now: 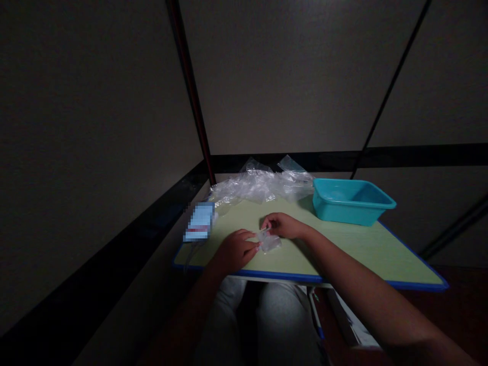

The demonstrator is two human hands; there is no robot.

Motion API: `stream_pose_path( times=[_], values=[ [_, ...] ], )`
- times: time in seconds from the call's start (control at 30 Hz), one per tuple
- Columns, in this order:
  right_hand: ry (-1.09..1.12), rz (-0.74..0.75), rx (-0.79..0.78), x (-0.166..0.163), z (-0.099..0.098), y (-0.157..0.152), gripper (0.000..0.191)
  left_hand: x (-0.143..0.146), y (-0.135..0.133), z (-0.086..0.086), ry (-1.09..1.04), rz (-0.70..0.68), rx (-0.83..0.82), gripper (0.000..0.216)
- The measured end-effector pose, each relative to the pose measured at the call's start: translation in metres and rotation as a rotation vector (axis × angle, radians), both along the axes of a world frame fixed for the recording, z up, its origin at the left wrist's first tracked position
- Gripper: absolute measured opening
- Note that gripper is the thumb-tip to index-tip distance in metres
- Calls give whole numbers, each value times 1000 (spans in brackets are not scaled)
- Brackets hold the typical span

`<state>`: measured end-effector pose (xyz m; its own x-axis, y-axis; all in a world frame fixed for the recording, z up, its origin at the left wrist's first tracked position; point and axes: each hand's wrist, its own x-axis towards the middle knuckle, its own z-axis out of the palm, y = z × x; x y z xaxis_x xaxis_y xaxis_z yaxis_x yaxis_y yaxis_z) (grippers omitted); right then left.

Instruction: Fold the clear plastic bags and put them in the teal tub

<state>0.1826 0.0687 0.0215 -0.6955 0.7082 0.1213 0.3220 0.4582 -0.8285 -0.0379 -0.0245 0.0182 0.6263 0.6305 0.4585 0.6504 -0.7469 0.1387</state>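
A small clear plastic bag (271, 244) lies on the light green table in front of me. My left hand (236, 249) is at its left side, thumb and fingertips gripping the bag's edge. My right hand (282, 225) reaches over from the right, its fingers bent into a pinch at the bag's upper end. A small pale strip (266, 230) shows at those fingertips; what it is exactly is too small to make out. Part of the bag's upper edge is hidden by my fingers.
Along the table's back edge lies a heap of crumpled clear plastic bags (263, 184). At the back right stands a turquoise plastic basin (343, 211). A blurred-out blue rectangular item (200, 222) is at the left edge. Blue trim borders the table (354, 254); dark-banded walls rise behind.
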Motion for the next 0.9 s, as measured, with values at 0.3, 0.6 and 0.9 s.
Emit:
stream_pose_path(
  times=[0.3, 0.6, 0.9],
  values=[
    [-36, -11, -18, 1, -3, 3, 14, -2, 3, -6, 6, -16, 20, 25],
    [-35, -3, -6, -1, -5, 3, 7, -1, -1, -5, -60, 56, -22, 32],
    [-12, 58, -1, -3, -3, -1, 7, -1, -1, -5, -32, 90, -10, 35]
  ],
)
